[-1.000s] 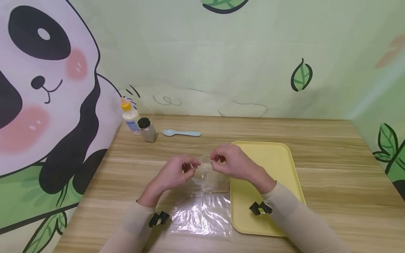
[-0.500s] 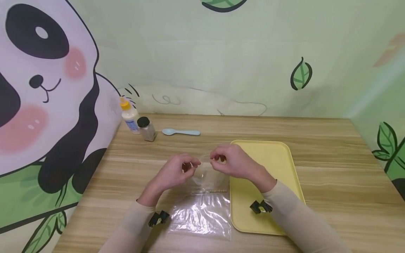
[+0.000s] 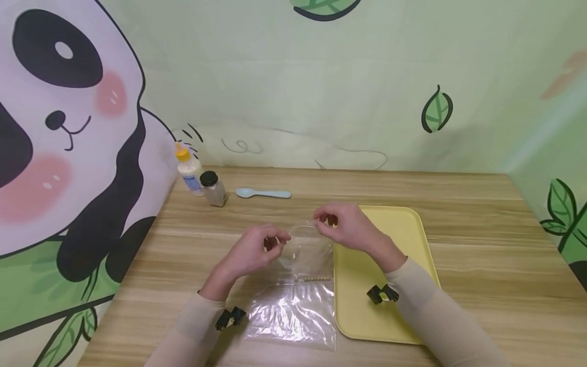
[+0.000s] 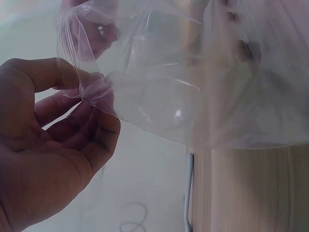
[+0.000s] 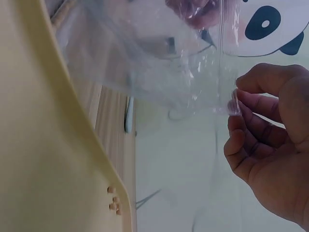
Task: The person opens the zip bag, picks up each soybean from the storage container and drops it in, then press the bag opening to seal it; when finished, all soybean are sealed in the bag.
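A clear plastic bag [image 3: 293,316] hangs from both hands, its lower part spread towards the table's front edge. My left hand [image 3: 254,250] pinches the bag's upper edge at the left; the film bunches between thumb and fingers [image 4: 72,79] in the left wrist view. At the upper right corner, my right hand [image 3: 346,227] pinches the bag between thumb and fingertips, plainest in the right wrist view. The rim curves between the two hands. A short row of small tan beads [image 3: 316,279] shows at the bag's middle; whether they lie inside or beneath it, I cannot tell.
The yellow tray [image 3: 380,326] lies to the right, under my right forearm. Several tiny tan pieces [image 5: 115,205] sit near its rim. A light blue spoon [image 3: 263,193], a black-capped jar [image 3: 214,189] and a yellow-capped glue bottle [image 3: 189,173] stand or lie at the back left.
My right hand has moved to the right and slightly away, still pinching the bag's corner. The bag's edge between the hands is stretched wider. My left hand has stayed in place.
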### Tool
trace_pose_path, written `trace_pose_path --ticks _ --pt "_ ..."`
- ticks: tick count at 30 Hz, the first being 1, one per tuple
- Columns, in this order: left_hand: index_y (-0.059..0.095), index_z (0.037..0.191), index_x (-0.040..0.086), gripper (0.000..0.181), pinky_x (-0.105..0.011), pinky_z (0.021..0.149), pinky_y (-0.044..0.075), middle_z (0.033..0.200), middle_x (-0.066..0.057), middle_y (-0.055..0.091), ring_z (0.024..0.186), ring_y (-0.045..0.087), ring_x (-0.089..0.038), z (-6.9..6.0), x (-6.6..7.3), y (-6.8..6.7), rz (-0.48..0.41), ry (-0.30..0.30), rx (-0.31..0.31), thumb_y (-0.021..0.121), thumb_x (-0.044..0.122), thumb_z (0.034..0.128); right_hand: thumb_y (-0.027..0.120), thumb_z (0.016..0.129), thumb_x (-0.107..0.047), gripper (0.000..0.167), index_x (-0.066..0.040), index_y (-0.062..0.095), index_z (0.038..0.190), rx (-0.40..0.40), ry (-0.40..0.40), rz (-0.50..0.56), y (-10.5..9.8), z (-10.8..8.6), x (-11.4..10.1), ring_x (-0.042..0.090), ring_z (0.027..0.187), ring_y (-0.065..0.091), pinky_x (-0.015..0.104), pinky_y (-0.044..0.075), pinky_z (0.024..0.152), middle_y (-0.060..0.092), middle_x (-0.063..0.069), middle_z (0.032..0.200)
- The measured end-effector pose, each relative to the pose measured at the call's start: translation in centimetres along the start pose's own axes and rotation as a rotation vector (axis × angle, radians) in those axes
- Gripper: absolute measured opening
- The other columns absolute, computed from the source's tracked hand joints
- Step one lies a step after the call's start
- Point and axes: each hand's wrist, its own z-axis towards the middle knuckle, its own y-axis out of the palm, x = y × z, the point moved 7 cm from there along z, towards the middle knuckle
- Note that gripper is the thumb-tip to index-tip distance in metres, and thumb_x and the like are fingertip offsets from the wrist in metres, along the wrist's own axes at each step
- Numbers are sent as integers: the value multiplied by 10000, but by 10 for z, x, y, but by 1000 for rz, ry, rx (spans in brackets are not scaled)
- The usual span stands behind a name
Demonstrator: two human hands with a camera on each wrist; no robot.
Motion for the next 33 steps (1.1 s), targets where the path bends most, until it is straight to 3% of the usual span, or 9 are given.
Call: trace_pose_path --ticks 6,19,33 --pt "717 1019 17 205 -210 662 545 928 -106 709 733 591 -98 -1 0 1 -4 -2 3 627 -4 835 663 873 -129 127 -56 718 962 -27 115 -18 0 0 22 105 706 561 242 503 629 681 7 815" --pt "712 1017 1 202 -204 664 546 937 -121 710 738 599 -100 -2 1 1 -16 23 11 631 -19 833 660 895 -160 202 -21 708 1034 -83 244 -42 4 -4 55 130 721 570 260 504 642 684 37 852" --pt "708 1030 -6 211 -207 660 545 929 -131 703 737 590 -107 -2 2 -1 -14 6 3 627 -5 834 664 857 -117 209 0 716 1022 -116 292 -64 10 -6 77 152 738 606 266 522 643 709 82 864"
